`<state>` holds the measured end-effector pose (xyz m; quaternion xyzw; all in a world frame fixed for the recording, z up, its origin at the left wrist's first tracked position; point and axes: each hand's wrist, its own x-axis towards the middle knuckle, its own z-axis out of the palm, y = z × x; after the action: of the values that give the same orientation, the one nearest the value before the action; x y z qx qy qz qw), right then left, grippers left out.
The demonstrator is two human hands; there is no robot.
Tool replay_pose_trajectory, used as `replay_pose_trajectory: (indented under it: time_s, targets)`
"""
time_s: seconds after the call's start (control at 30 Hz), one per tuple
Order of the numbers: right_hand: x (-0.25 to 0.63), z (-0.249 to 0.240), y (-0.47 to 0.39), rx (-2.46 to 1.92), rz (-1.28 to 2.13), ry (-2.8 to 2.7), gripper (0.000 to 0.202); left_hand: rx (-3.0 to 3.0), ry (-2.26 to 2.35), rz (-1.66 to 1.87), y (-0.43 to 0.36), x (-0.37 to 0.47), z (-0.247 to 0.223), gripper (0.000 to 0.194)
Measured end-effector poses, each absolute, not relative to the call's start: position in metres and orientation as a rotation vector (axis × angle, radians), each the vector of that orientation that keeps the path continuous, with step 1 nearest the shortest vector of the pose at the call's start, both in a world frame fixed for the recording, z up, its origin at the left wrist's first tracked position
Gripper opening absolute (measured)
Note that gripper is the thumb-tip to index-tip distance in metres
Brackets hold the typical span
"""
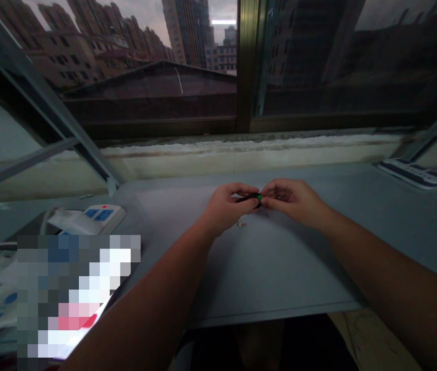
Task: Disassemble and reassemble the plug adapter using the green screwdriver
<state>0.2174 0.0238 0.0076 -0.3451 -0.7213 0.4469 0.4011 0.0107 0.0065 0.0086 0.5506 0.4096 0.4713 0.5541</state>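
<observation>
Above the middle of the grey table, my two hands meet around a small black object with a green part; its kind is too small to tell. My left hand pinches its dark side between thumb and fingers. From the other side, the thumb and fingertips of my right hand close on the green part. Just below the hands, a tiny pale and pinkish piece lies on the table. Close to it is a tiny dark bit, too small to name.
White power strips with blue sockets and cables lie at the left, beside a bright, pixelated screen-like area. Another power strip sits at the far right. A window and its sill stand behind the table, with metal frame bars at left.
</observation>
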Motion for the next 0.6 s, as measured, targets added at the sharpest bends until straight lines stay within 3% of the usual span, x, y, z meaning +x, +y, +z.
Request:
replay_pose_trajectory:
  time_s: [0.6]
  targets:
    - [0.2203,0.0114,0.0263,-0.813,1.349,-1.818,0.036,1.507,0.806,1.127,0.0007,0.0066,0.0189,0.028]
